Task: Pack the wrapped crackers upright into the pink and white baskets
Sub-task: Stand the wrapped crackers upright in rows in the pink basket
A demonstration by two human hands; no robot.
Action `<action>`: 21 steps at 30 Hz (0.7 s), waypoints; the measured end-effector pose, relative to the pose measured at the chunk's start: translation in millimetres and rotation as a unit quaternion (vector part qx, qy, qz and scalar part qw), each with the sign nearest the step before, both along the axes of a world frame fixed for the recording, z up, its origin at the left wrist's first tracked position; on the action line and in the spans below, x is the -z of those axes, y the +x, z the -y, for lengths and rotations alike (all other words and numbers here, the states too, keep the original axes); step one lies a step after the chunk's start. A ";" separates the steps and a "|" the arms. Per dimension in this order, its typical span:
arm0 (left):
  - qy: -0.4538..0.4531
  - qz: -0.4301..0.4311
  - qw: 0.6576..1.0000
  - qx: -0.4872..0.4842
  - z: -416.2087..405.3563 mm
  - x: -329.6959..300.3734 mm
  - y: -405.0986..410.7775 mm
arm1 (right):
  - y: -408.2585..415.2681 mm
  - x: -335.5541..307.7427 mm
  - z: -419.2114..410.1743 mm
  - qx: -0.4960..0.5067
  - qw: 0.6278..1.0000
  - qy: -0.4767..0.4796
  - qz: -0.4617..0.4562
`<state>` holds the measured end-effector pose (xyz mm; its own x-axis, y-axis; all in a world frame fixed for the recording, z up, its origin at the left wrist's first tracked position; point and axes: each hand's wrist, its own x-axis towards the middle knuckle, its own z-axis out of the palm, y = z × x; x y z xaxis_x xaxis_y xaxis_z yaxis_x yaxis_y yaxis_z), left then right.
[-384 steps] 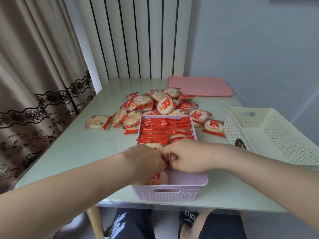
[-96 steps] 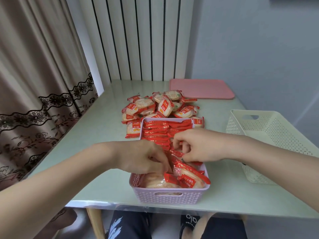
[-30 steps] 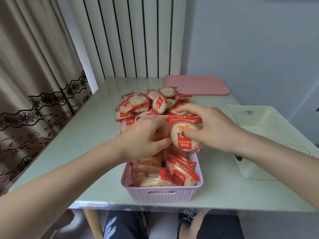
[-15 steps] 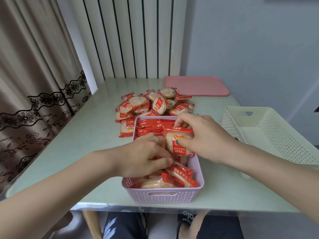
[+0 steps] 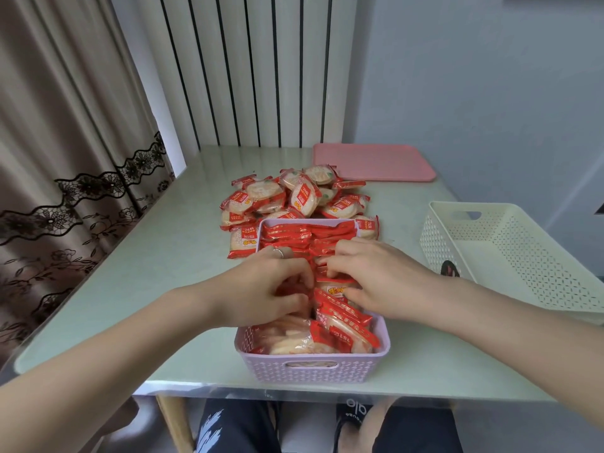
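The pink basket (image 5: 310, 371) stands at the table's near edge, packed with red-and-clear wrapped crackers (image 5: 307, 233) standing upright at its far end and leaning ones (image 5: 343, 325) at its near end. Both hands are down in its middle. My left hand (image 5: 271, 289) curls its fingers around crackers in the left row. My right hand (image 5: 372, 279) presses a cracker (image 5: 336, 291) into the right row, fingers closed on it. A loose pile of crackers (image 5: 294, 197) lies just beyond the basket. The white basket (image 5: 510, 256) sits to the right with no crackers in it.
A pink tray (image 5: 372, 165) lies flat at the table's far right. A curtain hangs at the left, a ribbed white panel stands behind the table, and a grey wall is at the right. My knees show below the near table edge.
My right hand brought a cracker from above the pile down into the pink basket's right row. My left hand stayed in the basket, steadying the left row. The loose pile has shrunk.
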<state>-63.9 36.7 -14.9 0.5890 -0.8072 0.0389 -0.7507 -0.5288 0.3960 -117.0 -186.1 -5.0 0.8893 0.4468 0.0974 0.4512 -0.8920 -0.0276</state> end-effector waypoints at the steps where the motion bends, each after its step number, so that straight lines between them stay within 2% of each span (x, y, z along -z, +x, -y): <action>1: 0.004 0.006 1.000 -0.001 2.0 0.6 -0.9 | 0.3 -0.7 -0.4 -0.002 1.000 -0.004 -0.010; 5: 0.000 0.016 1.000 -0.003 8.5 -1.9 -2.8 | 1.1 -13.7 1.9 0.011 0.998 -0.007 -0.054; 9: -0.019 0.051 0.999 0.000 10.8 -1.9 -1.0 | -12.0 -43.5 1.3 0.060 0.983 0.146 -0.097; 10: -0.032 0.055 0.998 -0.006 12.1 -2.4 -1.0 | -17.8 -48.2 -1.3 0.065 0.978 0.156 -0.124; 14: -0.039 0.058 0.998 0.004 20.1 -3.6 -1.5 | -33.1 -43.0 -11.5 0.047 0.971 0.070 -0.226; 21: -0.027 0.048 0.998 0.000 21.3 -3.3 0.3 | -27.5 -35.6 -12.9 0.045 0.962 0.074 -0.258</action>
<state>-63.6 15.4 -11.6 0.5799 -0.8029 0.1382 -0.7869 -0.5080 0.3505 -144.5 -173.2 30.6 0.8711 0.3802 -0.3109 0.2640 -0.8963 -0.3564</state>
